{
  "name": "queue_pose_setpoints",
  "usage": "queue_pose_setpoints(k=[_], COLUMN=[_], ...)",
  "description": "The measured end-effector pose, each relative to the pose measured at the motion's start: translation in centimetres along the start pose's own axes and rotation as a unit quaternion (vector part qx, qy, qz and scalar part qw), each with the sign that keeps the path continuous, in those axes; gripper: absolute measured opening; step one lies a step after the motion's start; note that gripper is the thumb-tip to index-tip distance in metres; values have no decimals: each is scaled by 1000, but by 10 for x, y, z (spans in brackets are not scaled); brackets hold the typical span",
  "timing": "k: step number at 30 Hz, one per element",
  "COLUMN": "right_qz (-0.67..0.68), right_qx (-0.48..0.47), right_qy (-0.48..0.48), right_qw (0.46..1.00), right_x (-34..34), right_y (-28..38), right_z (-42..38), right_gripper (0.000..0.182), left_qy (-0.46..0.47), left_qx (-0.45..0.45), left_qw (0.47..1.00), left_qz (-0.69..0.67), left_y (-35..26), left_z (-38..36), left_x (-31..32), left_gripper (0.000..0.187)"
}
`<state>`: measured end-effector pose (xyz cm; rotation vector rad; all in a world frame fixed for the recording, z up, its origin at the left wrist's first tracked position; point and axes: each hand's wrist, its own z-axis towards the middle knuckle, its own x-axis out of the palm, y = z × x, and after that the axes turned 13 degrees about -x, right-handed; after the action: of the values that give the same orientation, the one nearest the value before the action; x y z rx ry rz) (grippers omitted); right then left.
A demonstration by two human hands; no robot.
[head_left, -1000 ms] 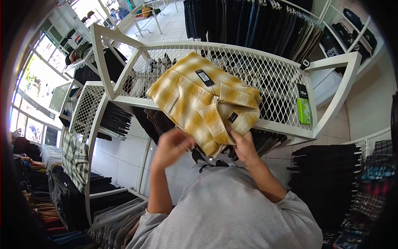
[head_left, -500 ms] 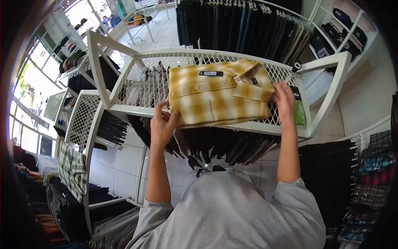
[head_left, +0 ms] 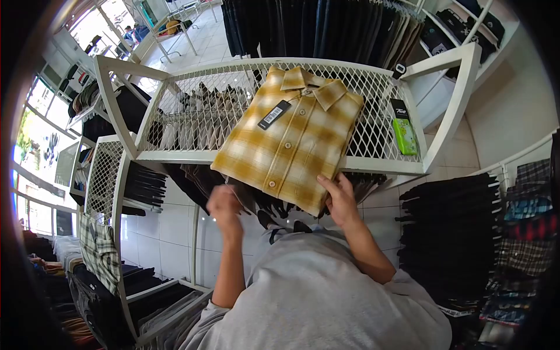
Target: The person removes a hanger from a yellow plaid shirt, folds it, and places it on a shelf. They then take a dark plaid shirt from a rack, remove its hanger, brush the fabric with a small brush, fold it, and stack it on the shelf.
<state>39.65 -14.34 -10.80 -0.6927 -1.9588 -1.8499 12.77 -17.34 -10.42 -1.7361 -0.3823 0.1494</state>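
Observation:
A folded yellow and white plaid shirt (head_left: 291, 140) lies at a slant on the white mesh rack top (head_left: 192, 156), collar toward the far side, its lower edge jutting past the near rail. A black price tag (head_left: 274, 115) rests on its front beside the buttons. My right hand (head_left: 341, 198) grips the shirt's near right corner, thumb on top and fingers underneath. Blurred by motion, my left hand (head_left: 224, 204) is off the shirt, just below its near left corner.
A green packet (head_left: 404, 135) lies at the rack's right end, near a small black device (head_left: 399, 70) on the frame. Dark trousers (head_left: 303, 26) hang behind. Folded black clothes (head_left: 449, 239) are at right, and a plaid shirt (head_left: 100, 251) hangs at left.
The shirt has turned from sideways so its collar faces away and its hem faces me. My left hand has let go and dropped back; my right hand has moved to the near corner.

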Motion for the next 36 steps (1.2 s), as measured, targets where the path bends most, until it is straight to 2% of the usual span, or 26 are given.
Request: queue_pose_setpoints(k=[1,3,4,5,7,8,9,11,12,13,14,15,17,18,19,21,22,23,25,27,29,31,33,35,36], right_qz=[-34,24,15,3,-30,-64,-97,-86,-71,-57,43,42,-17,6,7,-22,-23,-32,-45,-51,-48,-51,-59,-81,-94], right_qx=[-14,36,39,43,31,19,7,49,40,31,45,50,53,51,54,44,49,29,15,5,24,-5,25,42,68], right_qy=[20,22,49,76,109,110,109,108,128,148,142,145,9,8,7,88,87,97,119,114,168,188,255,293,283], right_qw=[999,999,998,996,993,992,989,989,988,987,988,987,998,999,999,995,995,994,992,992,984,981,965,952,952], right_x=[-2,-4,-10,-17,-32,-39,-47,-67,-71,-71,-69,-62,-53,-52,-52,-41,-36,-30,-11,17,38,79,113,155,149], right_y=[4,18,23,29,40,46,53,70,76,79,81,81,78,73,73,80,79,77,74,71,68,55,35,8,33], right_z=[3,1,0,-1,-1,0,-1,1,3,4,5,9,15,20,21,21,21,22,26,31,40,42,51,54,61], right_gripper=[38,37,37,37,39,40,41,44,47,49,50,50,51,43,43,41,41,43,45,45,46,48,52,54,57], left_qy=[-90,-69,54,128,227,202,337,375,371,372,371,366,292,297,295,228,198,194,227,231,196,166,143,54,16], left_qx=[-6,-161,-184,-256,-277,-256,-194,-149,-149,-199,-246,-245,-294,-323,-325,-313,-281,-281,-214,-192,-127,-103,-72,-61,-57], left_qw=[990,978,973,922,886,914,907,903,904,879,848,849,868,843,843,887,911,911,935,930,954,958,958,958,968], left_qz=[-106,-113,-131,-262,-295,-243,-161,-149,-152,-221,-288,-292,-274,-311,-311,-251,-227,-230,-166,-212,-186,-211,-238,-273,-243], left_y=[10,27,-6,-3,0,2,11,7,10,15,17,15,8,3,-3,-21,-36,-42,-51,-65,-71,-79,-86,-89,-105], left_z=[24,64,47,52,47,39,43,32,32,34,34,33,33,36,36,23,12,10,9,4,-4,-12,-22,-37,-48], left_x=[-21,-44,-17,-9,-1,4,-5,0,-1,-3,-5,-2,6,9,12,21,27,24,14,-2,-19,-54,-91,-128,-102], left_gripper=[30,48,57,58,56,53,60,62,62,63,64,64,67,66,66,65,62,62,61,61,61,64,71,75,76])
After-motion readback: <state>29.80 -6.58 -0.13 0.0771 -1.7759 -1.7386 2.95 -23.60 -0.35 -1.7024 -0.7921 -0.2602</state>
